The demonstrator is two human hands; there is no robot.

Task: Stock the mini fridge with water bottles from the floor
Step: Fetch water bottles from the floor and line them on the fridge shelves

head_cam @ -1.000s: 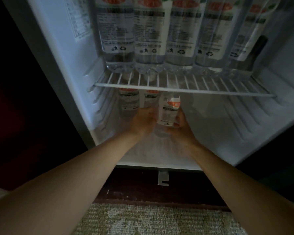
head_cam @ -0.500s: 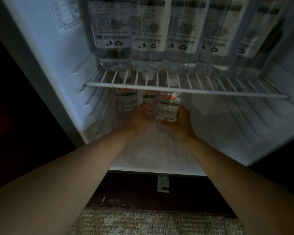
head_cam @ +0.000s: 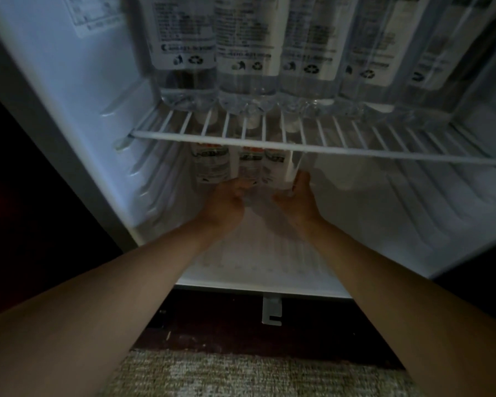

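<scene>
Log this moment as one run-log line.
step: placing bottle | left hand: holds its base | right hand: holds its side | where: under wire shelf, beside two bottles | upper row: stocked

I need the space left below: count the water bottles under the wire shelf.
3, side by side under the wire shelf, left of centre: left bottle, middle bottle, and right bottle between the left hand and right hand. More may hide behind them.

You're in a carpeted living space, likely a hotel room: a mini fridge (head_cam: 83, 110) sits low in a dark wood surround (head_cam: 212, 328), identical water bottles (head_cam: 246, 53) lined above your left hand (head_cam: 226, 202), woven carpet (head_cam: 241, 373) below it.
</scene>
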